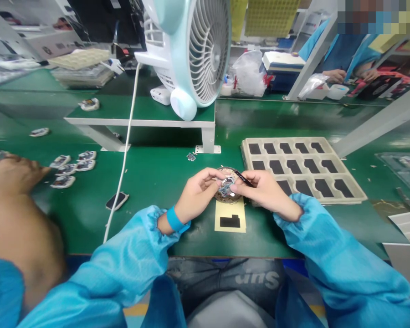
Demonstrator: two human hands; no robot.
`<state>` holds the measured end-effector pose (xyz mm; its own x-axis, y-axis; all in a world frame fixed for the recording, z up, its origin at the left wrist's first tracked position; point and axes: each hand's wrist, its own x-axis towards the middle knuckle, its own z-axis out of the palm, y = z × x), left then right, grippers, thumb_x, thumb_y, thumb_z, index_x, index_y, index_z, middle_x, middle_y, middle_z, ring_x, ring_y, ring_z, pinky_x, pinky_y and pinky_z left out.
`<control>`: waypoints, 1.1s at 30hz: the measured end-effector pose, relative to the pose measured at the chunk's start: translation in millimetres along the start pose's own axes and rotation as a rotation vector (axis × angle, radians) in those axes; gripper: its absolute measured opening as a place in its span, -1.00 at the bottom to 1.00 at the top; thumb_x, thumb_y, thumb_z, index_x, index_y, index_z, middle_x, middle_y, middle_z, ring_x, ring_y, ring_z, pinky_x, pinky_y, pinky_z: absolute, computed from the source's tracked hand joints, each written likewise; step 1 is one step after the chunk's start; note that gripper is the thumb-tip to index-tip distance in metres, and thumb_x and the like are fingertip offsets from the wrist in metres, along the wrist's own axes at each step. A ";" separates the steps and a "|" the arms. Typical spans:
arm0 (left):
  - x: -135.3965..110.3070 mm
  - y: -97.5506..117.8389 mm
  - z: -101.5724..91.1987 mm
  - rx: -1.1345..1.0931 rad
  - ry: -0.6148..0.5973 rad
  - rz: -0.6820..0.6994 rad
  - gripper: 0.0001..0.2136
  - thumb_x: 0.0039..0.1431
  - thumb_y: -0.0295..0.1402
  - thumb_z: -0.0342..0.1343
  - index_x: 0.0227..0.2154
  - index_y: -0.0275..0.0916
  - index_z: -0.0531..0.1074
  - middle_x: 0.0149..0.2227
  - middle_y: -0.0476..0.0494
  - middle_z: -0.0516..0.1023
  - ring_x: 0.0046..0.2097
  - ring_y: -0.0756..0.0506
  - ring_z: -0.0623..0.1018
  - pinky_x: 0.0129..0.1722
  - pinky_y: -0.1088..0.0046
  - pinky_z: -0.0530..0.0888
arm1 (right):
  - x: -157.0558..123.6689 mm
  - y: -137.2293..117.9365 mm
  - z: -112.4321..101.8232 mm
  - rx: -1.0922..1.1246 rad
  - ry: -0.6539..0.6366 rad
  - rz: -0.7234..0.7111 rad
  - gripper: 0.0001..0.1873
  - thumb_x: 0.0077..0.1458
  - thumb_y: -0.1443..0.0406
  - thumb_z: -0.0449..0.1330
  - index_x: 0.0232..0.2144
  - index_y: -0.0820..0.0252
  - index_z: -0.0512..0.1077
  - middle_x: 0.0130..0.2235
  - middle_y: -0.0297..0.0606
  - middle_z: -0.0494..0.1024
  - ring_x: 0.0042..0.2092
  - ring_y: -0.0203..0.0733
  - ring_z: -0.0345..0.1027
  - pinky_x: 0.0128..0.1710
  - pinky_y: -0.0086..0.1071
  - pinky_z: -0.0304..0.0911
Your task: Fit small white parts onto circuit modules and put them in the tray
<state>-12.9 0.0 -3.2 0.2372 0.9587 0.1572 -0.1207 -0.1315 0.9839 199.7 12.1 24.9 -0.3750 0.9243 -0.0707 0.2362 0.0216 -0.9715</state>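
Note:
In the head view, my left hand (198, 193) is closed with thumb and forefinger at the edge of a small electronic assembly (227, 187), which has a pale rim and a circuit board. It sits over a round brown disc (222, 198). My right hand (264, 190) is closed around dark tweezers (243, 178), with its thumb reaching the assembly's right side. Their tips are too small to make out. Just in front of the disc lies yellow backing paper (220, 210) bearing a black cut-out sheet (230, 221).
A beige tray (357, 195) with black pieces stands right. A fan (181, 50) stands on the raised shelf (140, 121); its white cable (125, 155) crosses the left side. Several small assemblies (66, 169) lie left, near another person's arm (17, 200). Someone sits opposite.

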 end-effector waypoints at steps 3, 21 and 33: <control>1.0 1.8 -0.9 0.007 0.024 -0.044 -0.83 0.22 -0.26 0.28 -0.24 -0.25 0.52 -0.17 -0.18 0.63 -0.29 -0.05 0.55 -0.39 0.49 0.45 | -1.3 -1.6 -1.1 -0.009 0.028 -0.020 -0.62 -0.02 0.04 0.44 -0.41 0.25 0.54 -0.45 -0.30 0.55 -0.42 -0.30 0.34 -0.41 -0.40 0.24; 0.4 0.4 -0.5 0.110 0.076 0.041 -0.81 0.09 -0.26 0.40 -0.35 -0.28 0.62 -0.05 -0.32 0.62 0.00 -0.23 0.60 0.02 0.22 0.56 | -0.6 -1.2 -4.2 -0.079 0.123 0.041 -0.63 -0.04 0.05 0.43 -0.49 0.21 0.47 -0.55 -0.35 0.47 -0.56 -0.35 0.22 -0.59 -0.44 0.11; -0.1 3.5 -0.8 0.303 0.028 0.096 -0.87 0.15 -0.30 0.35 -0.36 -0.26 0.61 -0.01 -0.30 0.61 -0.06 -0.18 0.59 -0.30 0.41 0.46 | 0.5 2.2 -1.8 -0.129 0.154 0.006 -0.72 -0.01 0.14 0.38 -0.50 0.23 0.46 -0.53 -0.37 0.44 -0.49 -0.35 0.22 -0.49 -0.43 0.10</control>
<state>-14.1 -0.4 0.2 0.2115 0.9442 0.2525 0.1519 -0.2870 0.9458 201.6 13.3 23.1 -0.2343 0.9717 -0.0311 0.3545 0.0556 -0.9334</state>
